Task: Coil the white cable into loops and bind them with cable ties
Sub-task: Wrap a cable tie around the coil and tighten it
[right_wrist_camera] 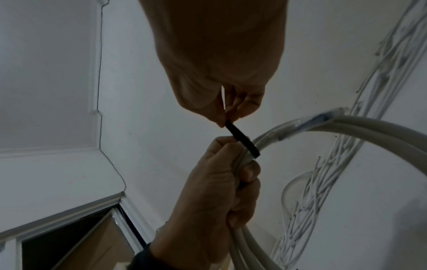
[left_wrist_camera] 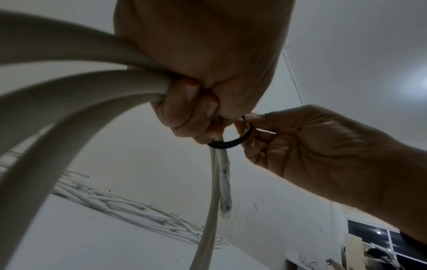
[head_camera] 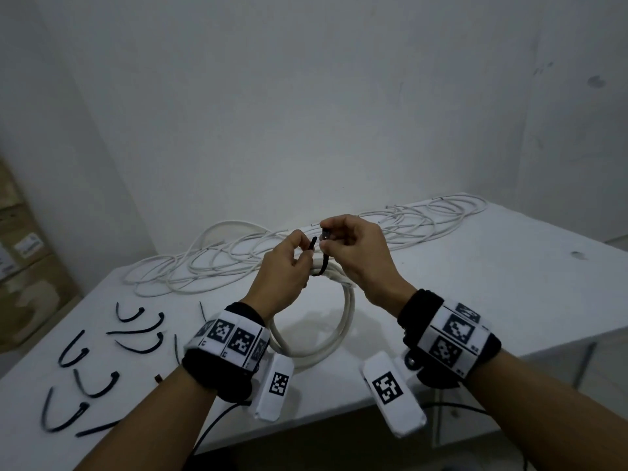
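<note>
A coil of white cable (head_camera: 339,321) hangs above the white table (head_camera: 475,283), held up at its top. A black cable tie (head_camera: 323,263) is looped round the bundled strands there. My left hand (head_camera: 299,248) grips the bundle with its curled fingers and pinches one end of the tie between thumb and forefinger. My right hand (head_camera: 326,237) pinches the tie's other end just above the bundle. The left wrist view shows the left fingers (left_wrist_camera: 184,109) wrapped round the coil (left_wrist_camera: 69,87) and the tie (left_wrist_camera: 231,143) arcing to the right hand (left_wrist_camera: 312,142). In the right wrist view the tie (right_wrist_camera: 240,138) runs from the right fingertips (right_wrist_camera: 221,117) to the coil (right_wrist_camera: 346,124).
Several spare black cable ties (head_camera: 136,328) lie curved on the table's left part. Loose white cables (head_camera: 238,256) sprawl along the table's back edge by the wall. Cardboard boxes (head_camera: 20,249) stand at the far left. The table's front edge (head_camera: 306,423) runs under my wrists.
</note>
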{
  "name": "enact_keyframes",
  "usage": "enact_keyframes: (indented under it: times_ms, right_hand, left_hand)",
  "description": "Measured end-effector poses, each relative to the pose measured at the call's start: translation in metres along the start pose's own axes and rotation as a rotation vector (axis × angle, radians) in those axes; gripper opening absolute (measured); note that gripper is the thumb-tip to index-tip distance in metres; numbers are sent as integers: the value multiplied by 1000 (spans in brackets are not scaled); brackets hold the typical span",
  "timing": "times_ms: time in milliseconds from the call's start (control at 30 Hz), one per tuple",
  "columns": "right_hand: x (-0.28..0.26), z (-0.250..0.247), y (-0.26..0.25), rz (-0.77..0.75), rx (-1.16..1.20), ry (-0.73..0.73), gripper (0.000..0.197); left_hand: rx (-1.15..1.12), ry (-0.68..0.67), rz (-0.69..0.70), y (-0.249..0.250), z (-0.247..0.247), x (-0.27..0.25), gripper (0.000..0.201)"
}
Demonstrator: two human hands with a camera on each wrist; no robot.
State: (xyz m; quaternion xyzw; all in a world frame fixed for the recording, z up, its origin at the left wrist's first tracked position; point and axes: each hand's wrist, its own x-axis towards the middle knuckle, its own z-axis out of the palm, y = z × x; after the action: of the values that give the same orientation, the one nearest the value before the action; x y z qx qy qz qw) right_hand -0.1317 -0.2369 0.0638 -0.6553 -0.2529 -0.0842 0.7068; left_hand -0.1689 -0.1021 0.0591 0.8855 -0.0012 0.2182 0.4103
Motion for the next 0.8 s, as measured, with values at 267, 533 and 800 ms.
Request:
enact_keyframes:
  times_ms: [267, 533, 800]
  right_hand:
    - [0, -7, 0, -79, -233, -51, 30]
    - [4, -12, -2, -49, -261, -118, 30]
    - [10, -20, 3, 83, -184, -258, 24]
  left_hand:
    - [95, -6, 55, 3, 2, -3, 13]
    - [141, -14, 61, 5, 5, -4, 15]
    - [144, -15, 41, 8, 11, -3, 18]
